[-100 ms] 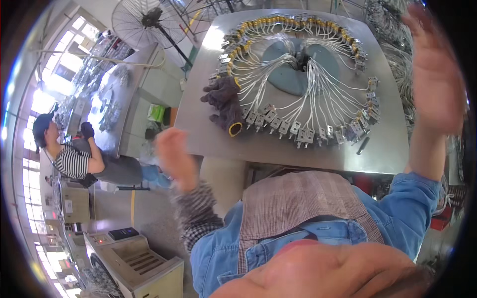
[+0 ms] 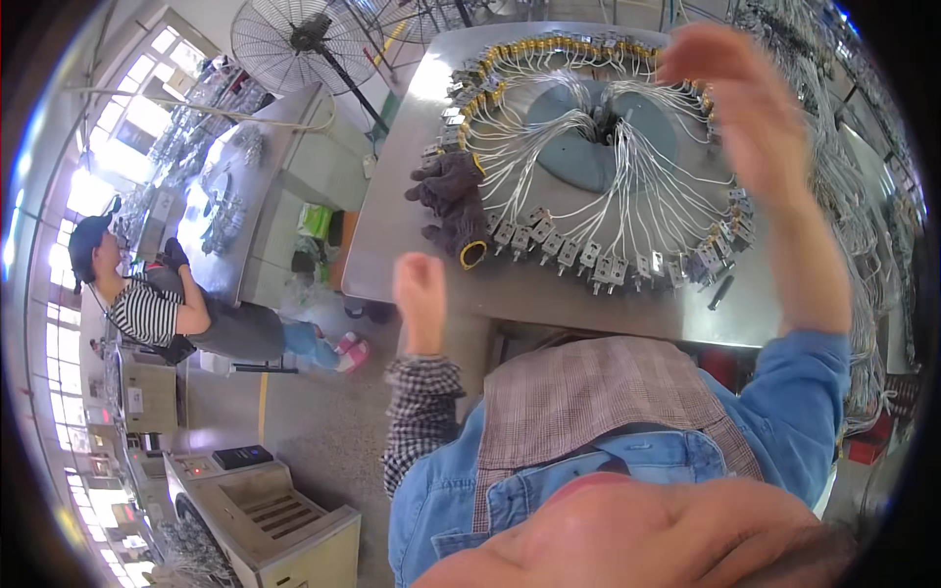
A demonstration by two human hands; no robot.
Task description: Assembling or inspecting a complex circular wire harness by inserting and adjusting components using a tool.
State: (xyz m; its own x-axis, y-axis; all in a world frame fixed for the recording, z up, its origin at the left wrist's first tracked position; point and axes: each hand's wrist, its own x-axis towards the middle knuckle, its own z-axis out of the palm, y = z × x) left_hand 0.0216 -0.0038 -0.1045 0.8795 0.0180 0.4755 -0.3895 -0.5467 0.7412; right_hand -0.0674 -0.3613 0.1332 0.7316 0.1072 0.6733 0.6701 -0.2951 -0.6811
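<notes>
My right hand point(image 2: 747, 122) is raised over the right side of a metal table point(image 2: 549, 302). Its fingers look stretched out, though blurred, and nothing shows in it. Near the table's front left edge hovers my left hand point(image 2: 420, 299), fingers bent and smeared; no held thing shows. White wires point(image 2: 627, 186) fan out from the middle of a blue-grey round disc point(image 2: 567, 162). At their outer ends sit small silver metal fittings point(image 2: 569, 252), brass-coloured ones point(image 2: 529, 49) along the far side. Dark gloves point(image 2: 451, 201) with a yellow-edged cuff lie left of the ring.
A small dark rod point(image 2: 721, 292) lies at the table's front right. Bundled wires point(image 2: 823, 176) hang to the right. A large fan point(image 2: 310, 34) stands behind, left. Another person point(image 2: 147, 294) sits at a bench point(image 2: 270, 157) on the left. A wooden box point(image 2: 284, 529) is at lower left.
My right hand has swung left, from beyond the table's right side to over its right part. My left hand has shifted right. The view has moved slightly.
</notes>
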